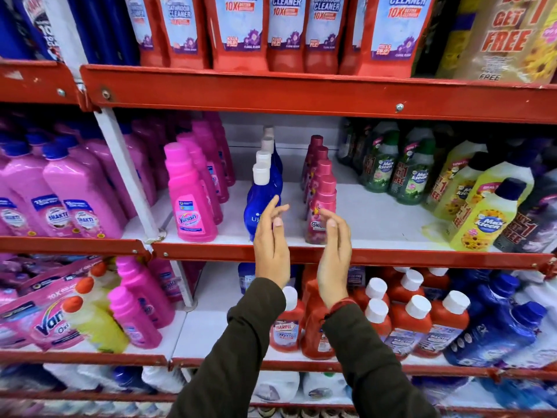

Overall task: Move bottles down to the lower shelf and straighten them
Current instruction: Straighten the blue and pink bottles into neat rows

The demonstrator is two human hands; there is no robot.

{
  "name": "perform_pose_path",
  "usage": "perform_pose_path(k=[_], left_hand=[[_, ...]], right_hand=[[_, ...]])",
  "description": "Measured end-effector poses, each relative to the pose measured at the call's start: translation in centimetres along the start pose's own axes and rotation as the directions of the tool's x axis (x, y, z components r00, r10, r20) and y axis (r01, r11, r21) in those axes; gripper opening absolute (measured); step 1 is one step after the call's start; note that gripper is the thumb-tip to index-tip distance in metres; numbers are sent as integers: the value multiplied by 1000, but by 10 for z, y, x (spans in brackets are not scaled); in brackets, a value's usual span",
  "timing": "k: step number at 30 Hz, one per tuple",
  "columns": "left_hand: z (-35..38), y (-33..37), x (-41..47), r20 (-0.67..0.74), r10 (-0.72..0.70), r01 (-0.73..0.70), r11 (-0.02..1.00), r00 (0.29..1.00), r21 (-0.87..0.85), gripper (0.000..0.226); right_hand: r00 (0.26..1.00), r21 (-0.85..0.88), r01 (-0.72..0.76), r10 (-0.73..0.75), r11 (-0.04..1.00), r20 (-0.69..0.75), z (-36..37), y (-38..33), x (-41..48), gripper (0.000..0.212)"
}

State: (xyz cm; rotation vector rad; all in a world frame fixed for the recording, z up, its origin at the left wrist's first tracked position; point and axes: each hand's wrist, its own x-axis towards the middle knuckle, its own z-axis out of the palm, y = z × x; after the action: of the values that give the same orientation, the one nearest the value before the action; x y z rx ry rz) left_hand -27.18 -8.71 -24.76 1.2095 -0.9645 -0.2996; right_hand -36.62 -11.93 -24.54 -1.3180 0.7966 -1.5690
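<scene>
shelf rails [301, 95] look like red painted metal, a bit scuffed, with shiny screw heads. shelf boards [376, 218] are matt white. blue bottle [259, 206] at 12 o'clock of the hands is glossy see-through plastic, white cap looks matt. pink Vanish bottle [193, 203] is smooth shiny plastic. sleeves [370, 357] are dull olive cloth.

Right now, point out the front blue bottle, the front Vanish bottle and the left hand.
front blue bottle [255, 206]: head view, on its blue body below the white cap.
front Vanish bottle [190, 203]: head view, on the pink body above the label.
left hand [271, 245]: head view, on the back of the hand.
</scene>
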Motion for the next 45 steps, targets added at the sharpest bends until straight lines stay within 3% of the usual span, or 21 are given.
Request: perform_pose_path(k=[3,6,10,12,29,40,43,45], left_hand=[[-1,2,-3,-142,88,-85,996,986,30,40],[-5,0,5,-202,24,3,992,979,129,43],[-48,-3,38,-9,-244,244,970,970,-3,51],[-48,-6,40,62,-298,299,954,953,-25,54],[-49,-9,34,91,-298,301,953,950,-19,54],[-59,-6,33,133,-283,281,959,950,35,55],[-65,-6,29,106,-247,245,969,963,36,54],[-74,-4,27,41,-165,162,985,985,61,51]], right_hand=[[985,0,-100,99,995,138,14,2,-2,34],[929,-23,-284,281,959,240,26,8,1,52],[897,-9,-375,365,927,249,77,4,-10,59],[887,3,-394,380,919,261,79,3,-10,58],[865,-162,-318,356,934,353,71,11,-10,55],[866,-180,-316,361,931,346,75,6,-14,67],[915,-188,-260,304,947,264,77,4,-19,69],[971,-181,-147,177,972,160,79,5,-27,62]])
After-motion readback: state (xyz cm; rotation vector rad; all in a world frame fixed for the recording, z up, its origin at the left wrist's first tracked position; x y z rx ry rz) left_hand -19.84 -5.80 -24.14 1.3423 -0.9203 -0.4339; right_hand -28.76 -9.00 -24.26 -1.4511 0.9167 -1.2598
